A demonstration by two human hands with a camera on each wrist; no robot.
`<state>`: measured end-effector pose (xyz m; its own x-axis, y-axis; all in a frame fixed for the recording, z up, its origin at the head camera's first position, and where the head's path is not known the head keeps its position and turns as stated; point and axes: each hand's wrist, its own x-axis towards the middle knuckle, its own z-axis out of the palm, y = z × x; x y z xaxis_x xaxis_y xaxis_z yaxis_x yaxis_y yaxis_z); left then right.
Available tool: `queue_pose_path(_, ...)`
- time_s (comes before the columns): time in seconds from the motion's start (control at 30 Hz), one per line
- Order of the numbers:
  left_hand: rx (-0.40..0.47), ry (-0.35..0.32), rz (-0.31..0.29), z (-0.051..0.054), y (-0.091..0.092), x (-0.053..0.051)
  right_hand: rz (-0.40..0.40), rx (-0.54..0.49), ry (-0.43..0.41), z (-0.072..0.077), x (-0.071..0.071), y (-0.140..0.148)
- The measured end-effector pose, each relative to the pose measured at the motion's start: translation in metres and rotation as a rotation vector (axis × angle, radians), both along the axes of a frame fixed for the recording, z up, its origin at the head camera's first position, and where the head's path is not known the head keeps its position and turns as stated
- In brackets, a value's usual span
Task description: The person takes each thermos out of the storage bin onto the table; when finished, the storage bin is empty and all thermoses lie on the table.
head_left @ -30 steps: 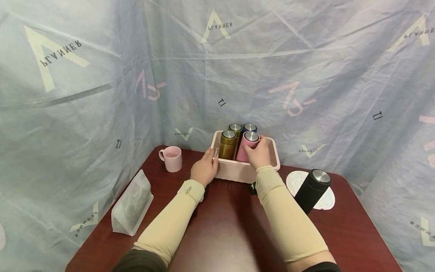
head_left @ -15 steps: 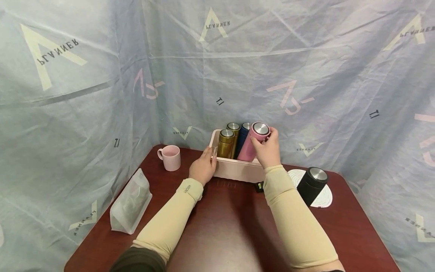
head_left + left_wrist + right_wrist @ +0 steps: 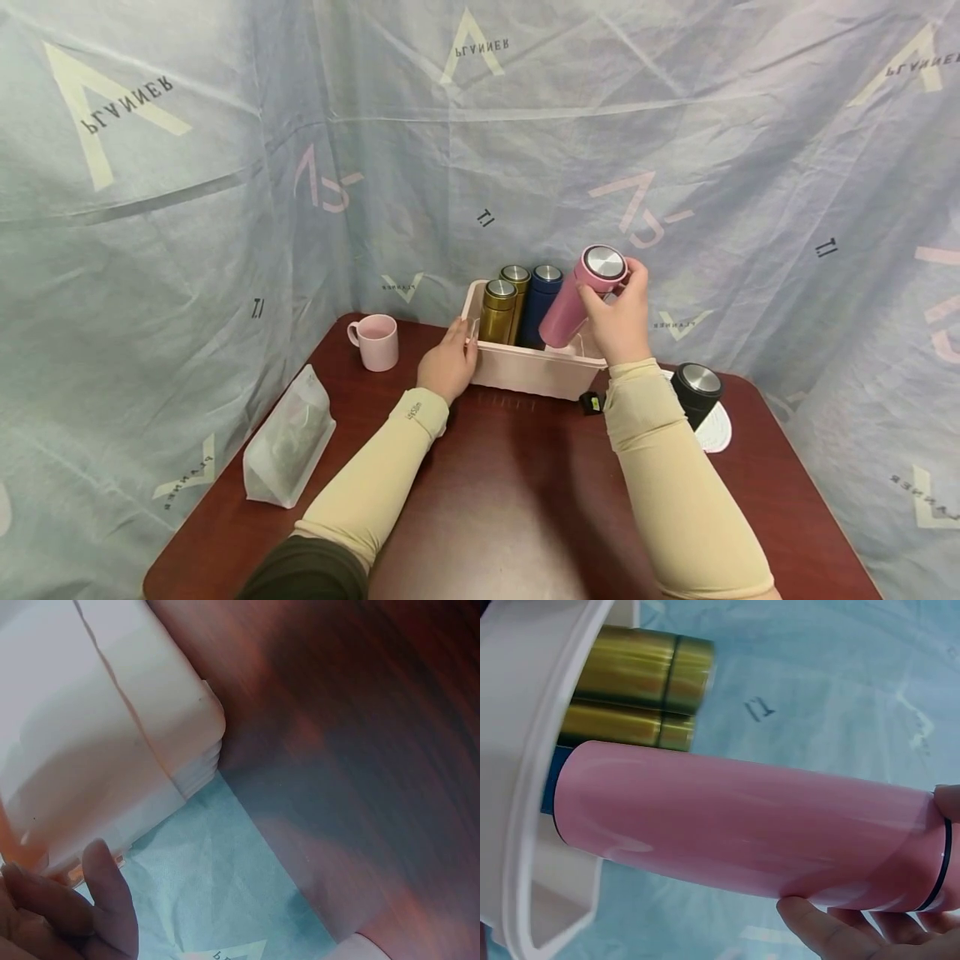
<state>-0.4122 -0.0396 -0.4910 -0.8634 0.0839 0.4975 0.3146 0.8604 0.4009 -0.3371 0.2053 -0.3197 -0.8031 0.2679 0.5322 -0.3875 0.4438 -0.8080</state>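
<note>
As your right hand (image 3: 624,321) grips: its fingers are clamped round the upper part of the pink bottle (image 3: 567,308), close to its silver top.
Pink bottle: tilted, top end up and to your right, base down at the opening of the bin (image 3: 536,372); you cannot tell whether the base clears the rim.
Left hand (image 3: 448,362): rests against the bin's left end, fingers mostly straight, thumb standing apart from them.
Bin: pale pink and oblong, near the far edge of the dark red worktop (image 3: 465,500), one long side facing you.
Inside the bin: a front gold bottle (image 3: 497,321), a rear gold bottle (image 3: 521,292) partly hidden behind it, and a blue bottle (image 3: 542,308) to their right, all upright with silver tops.
Right side: a black bottle (image 3: 693,400) overlaps a white round mat (image 3: 716,429), its base hidden by your cream sleeve (image 3: 682,492).
Left side: a pink mug (image 3: 378,343), handle leftward; nearer you, a translucent pouch (image 3: 288,442).
Backdrop: a printed grey-blue curtain (image 3: 525,167).
</note>
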Motion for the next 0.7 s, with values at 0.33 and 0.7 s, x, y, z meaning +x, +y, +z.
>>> queue_pose_path(0.33, -0.003, 0.006, 0.002, -0.002, 0.003, -0.002, -0.065, 0.020, 0.033, 0.030, 0.045, 0.010)
queue_pose_path(0.7, 0.013, -0.029, -0.003, -0.003, -0.001, -0.001, -0.185, 0.058, -0.002, 0.033, 0.084, 0.027)
